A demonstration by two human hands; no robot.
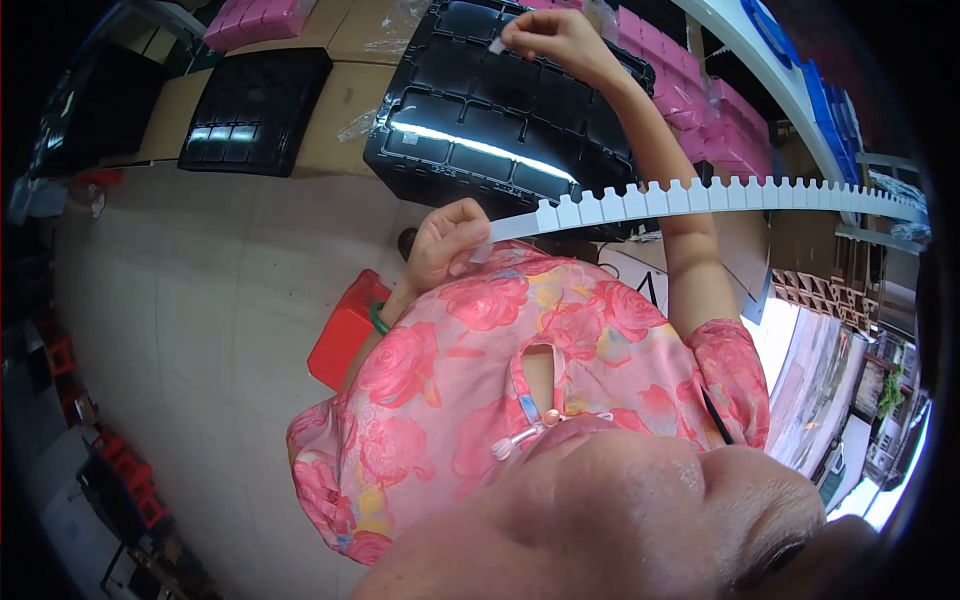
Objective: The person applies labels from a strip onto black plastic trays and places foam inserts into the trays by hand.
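Note:
My left hand (447, 242) is closed in a pinch on one end of a long white strip (620, 207) with a row of square tabs along its upper edge. The strip stretches to the right, passing across my right forearm. At the hand the last stretch looks bare and more see-through. Farther off, my right hand (560, 42) pinches a small whitish tab (497, 46) over a large black compartment tray (460, 160). The tray's surface is shiny, with raised blocks and grooves. Whether the tab touches it, I cannot tell.
A second black tray (255, 110) lies on cardboard (345, 115) to the left. Pink moulded trays (735, 130) are stacked behind on the right, more (255, 20) at far left. A red stool-like object (345, 330) stands by my left arm. A white frame (770, 70) curves along the right.

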